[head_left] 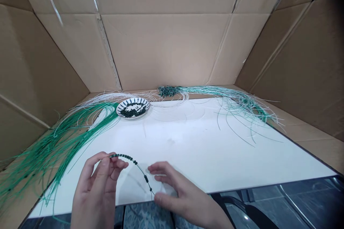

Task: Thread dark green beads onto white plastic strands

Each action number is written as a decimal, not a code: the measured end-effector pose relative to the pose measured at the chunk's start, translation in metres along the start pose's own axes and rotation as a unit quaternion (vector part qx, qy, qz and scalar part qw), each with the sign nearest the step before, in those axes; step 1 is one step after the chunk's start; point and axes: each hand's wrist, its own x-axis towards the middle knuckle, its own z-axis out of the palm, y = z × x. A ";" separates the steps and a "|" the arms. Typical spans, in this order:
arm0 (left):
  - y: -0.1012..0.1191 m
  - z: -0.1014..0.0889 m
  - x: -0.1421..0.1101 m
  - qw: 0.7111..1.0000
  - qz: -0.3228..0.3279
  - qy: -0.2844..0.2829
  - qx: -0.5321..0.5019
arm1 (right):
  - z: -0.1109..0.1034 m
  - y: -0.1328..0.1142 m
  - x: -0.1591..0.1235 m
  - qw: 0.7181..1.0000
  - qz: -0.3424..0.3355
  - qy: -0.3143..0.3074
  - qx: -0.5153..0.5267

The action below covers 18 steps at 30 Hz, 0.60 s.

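My left hand pinches one end of a thin wire strung with dark green beads, which arcs to the right above a white board. My right hand holds the wire's other end between thumb and fingers near the board's front edge. A small patterned dish with dark green beads in it sits at the board's far left.
A sheaf of green and white wires fans along the left side. Another bundle of beaded green wires lies at the back right. Cardboard walls enclose the board on three sides. A dark chair edge shows below.
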 end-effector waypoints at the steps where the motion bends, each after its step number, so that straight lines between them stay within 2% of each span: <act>1: 0.001 0.001 0.000 1.000 0.002 0.002 -0.006 | 0.002 0.000 0.000 0.999 0.002 -0.001 -0.043; 3: 0.002 0.001 0.003 1.000 0.010 0.003 -0.020 | 0.007 0.001 0.003 0.996 -0.004 0.013 -0.084; 5: 0.003 -0.002 0.008 0.999 0.013 0.016 -0.032 | 0.008 0.001 0.006 0.997 -0.003 0.036 -0.065; 8: 0.001 -0.012 0.022 0.999 0.020 0.039 -0.010 | -0.007 -0.007 0.009 0.996 -0.001 0.074 -0.045; 12: -0.012 -0.027 0.046 0.992 0.051 0.017 0.113 | -0.052 -0.036 0.005 0.986 -0.016 0.123 -0.110; 16: -0.032 -0.037 0.065 0.977 0.073 0.015 0.201 | -0.102 -0.065 -0.003 0.971 -0.006 0.121 -0.208; 18: -0.039 -0.044 0.073 0.960 0.097 0.014 0.263 | -0.126 -0.075 -0.011 0.962 0.009 0.116 -0.247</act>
